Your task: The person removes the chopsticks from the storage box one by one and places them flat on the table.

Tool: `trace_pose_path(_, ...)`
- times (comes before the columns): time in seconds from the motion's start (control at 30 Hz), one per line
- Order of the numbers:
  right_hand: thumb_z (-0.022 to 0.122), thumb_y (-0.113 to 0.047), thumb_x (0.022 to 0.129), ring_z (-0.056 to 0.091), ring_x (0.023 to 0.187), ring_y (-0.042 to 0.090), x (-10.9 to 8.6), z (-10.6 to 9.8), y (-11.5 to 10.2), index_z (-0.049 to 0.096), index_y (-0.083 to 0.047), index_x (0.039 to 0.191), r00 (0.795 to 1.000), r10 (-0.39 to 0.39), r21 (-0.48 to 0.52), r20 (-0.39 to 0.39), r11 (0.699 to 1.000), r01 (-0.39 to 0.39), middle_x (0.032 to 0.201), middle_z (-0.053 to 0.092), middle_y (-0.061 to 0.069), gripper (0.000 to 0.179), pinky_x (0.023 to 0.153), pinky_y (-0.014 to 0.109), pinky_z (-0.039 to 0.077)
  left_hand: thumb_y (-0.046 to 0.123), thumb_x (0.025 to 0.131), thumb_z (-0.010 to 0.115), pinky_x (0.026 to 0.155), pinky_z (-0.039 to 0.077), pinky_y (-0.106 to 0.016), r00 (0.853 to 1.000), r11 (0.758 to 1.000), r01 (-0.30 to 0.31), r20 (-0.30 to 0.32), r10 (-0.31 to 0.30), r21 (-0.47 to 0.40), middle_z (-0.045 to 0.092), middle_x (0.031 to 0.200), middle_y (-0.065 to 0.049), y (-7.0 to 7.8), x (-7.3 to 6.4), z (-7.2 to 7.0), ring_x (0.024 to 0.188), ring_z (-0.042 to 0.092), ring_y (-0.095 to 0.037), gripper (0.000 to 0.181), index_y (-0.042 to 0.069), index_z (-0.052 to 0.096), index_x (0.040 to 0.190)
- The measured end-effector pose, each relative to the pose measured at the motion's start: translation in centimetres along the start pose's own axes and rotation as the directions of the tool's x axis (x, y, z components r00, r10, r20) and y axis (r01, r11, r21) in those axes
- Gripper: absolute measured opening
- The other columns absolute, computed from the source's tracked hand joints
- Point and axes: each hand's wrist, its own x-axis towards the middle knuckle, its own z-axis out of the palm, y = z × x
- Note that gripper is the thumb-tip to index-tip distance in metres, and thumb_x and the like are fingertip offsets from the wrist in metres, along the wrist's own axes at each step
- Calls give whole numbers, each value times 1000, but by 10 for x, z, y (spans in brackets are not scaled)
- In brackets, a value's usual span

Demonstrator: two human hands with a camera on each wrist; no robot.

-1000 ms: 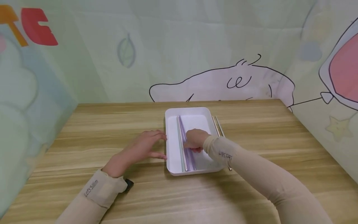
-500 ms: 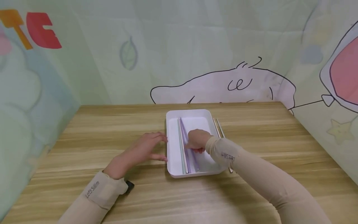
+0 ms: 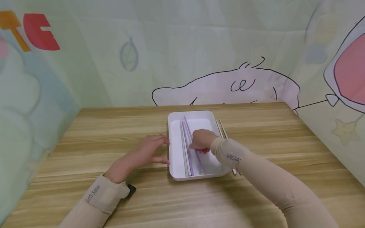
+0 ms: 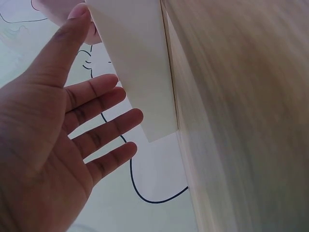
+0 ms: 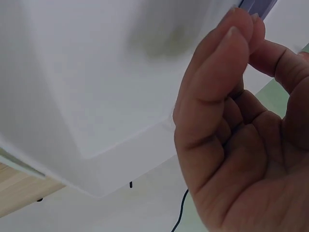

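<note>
A white tray (image 3: 175, 152) lies on the table with several long, thin chopsticks inside. My right hand (image 3: 203, 141) is over the tray and pinches a purple chopstick (image 3: 199, 160) between thumb and fingertips. In the right wrist view, the right hand (image 5: 217, 116) has its fingers bent, with a purple end (image 5: 260, 7) at the fingertips. To its left in the tray lie a green chopstick (image 3: 183, 148), a pale one and another purple one, close together. My left hand (image 3: 144, 152) rests its spread fingertips at the tray's left wall; the left wrist view shows straight fingers (image 4: 116, 128) beside the tray (image 4: 140, 63).
Outside the tray's right wall lie a silver chopstick (image 3: 223, 128) and a pinkish one (image 3: 219, 128), partly hidden by the right forearm. The wooden table (image 3: 114, 123) meets printed cloth walls (image 3: 94, 63) at its back and sides.
The purple chopstick in my right hand has come away from the others, its near end shifting slightly right and its far end rising. My left hand stays at the tray's wall.
</note>
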Motion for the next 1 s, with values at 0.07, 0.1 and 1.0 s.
trace_pose_path(0.07, 58, -28, 92, 52, 44, 10, -2, -2, 2, 56, -12, 57, 1000, -3, 10, -3, 1000, 3, 52, 56, -2, 39, 39, 19, 41, 44, 72, 79, 99, 49, -46, 1000, 1000, 2, -2, -2, -4, 65, 120, -10, 0, 0, 0, 113, 61, -28, 60, 4, 63, 112)
trace_pose_path(0.1, 58, -27, 92, 52, 44, 10, -4, -3, 4, 56, -12, 57, 1000, -7, 13, -8, 1000, 7, 52, 56, -2, 39, 39, 19, 41, 44, 71, 80, 99, 49, -46, 1000, 1000, 0, -4, 0, -7, 65, 120, -10, 0, 0, 0, 113, 61, -28, 60, 4, 63, 112)
trace_pose_path(1.0, 54, -21, 91, 49, 42, 8, -22, -19, 43, 52, -12, 57, 993, -94, 83, -71, 992, 100, 51, 52, -3, 36, 42, 17, 42, 46, 72, 79, 101, 48, -46, 1000, 1000, 14, 17, -13, -4, 65, 121, -9, 3, -1, -3, 115, 60, -27, 60, 5, 62, 113)
